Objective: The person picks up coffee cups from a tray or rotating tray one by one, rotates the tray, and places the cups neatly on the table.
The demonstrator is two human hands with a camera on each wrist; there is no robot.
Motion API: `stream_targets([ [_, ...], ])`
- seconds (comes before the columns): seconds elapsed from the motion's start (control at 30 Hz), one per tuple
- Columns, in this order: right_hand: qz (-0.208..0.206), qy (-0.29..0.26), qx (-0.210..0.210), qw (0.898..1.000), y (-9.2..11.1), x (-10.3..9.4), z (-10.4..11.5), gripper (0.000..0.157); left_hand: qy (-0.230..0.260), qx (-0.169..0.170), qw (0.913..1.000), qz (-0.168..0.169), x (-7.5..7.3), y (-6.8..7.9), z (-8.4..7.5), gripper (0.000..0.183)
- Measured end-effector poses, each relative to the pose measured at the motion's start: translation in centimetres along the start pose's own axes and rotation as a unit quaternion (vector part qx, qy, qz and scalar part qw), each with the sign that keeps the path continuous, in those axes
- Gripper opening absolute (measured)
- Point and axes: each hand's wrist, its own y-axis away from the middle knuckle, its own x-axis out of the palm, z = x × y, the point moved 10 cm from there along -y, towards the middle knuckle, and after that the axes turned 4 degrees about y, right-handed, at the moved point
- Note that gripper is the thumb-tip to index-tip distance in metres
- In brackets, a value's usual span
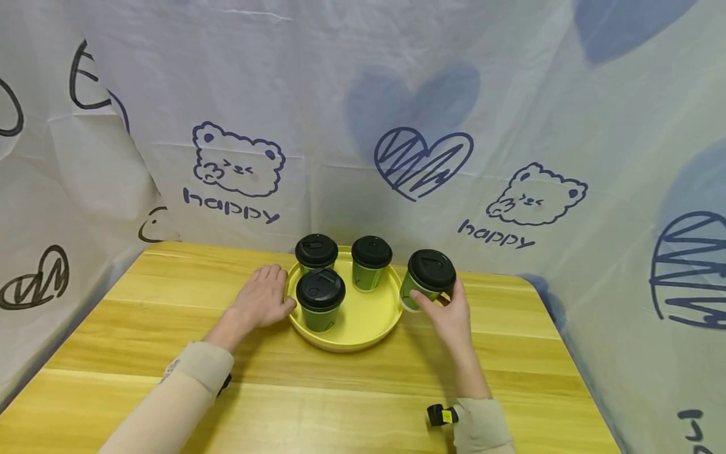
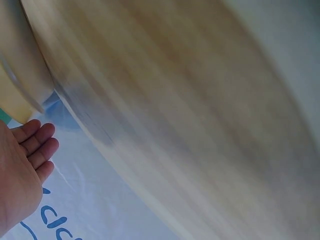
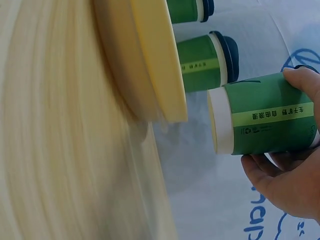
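My right hand point(image 1: 454, 318) grips a green paper cup point(image 1: 418, 289) with a black lid, thumb on one side and fingers on the other. In the right wrist view that cup point(image 3: 250, 120) is held up off the table, its white base beside the tray's rim. A round yellow tray point(image 1: 368, 318) carries three similar lidded cups: one at the back left point(image 1: 316, 251), one at the back right point(image 1: 371, 261) and one at the front left point(image 1: 320, 299). My left hand point(image 1: 262, 296) is at the tray's left rim, its fingers nearly straight in the left wrist view.
The tray stands on a wood-grain table point(image 1: 340, 403) near its back edge. A pale cloth point(image 1: 334, 113) with blue hearts and bear drawings hangs behind and at both sides. A black wrist camera point(image 1: 439, 415) sits below the right hand.
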Motion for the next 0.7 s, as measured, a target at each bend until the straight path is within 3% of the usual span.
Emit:
stream_targets([
  [0.7, -0.045, 0.022, 0.028, 0.998, -1.5, -3.2, -2.9, 0.077, -0.004, 0.008, 0.9998, -0.017, -0.4, 0.0, -0.2, 0.049],
])
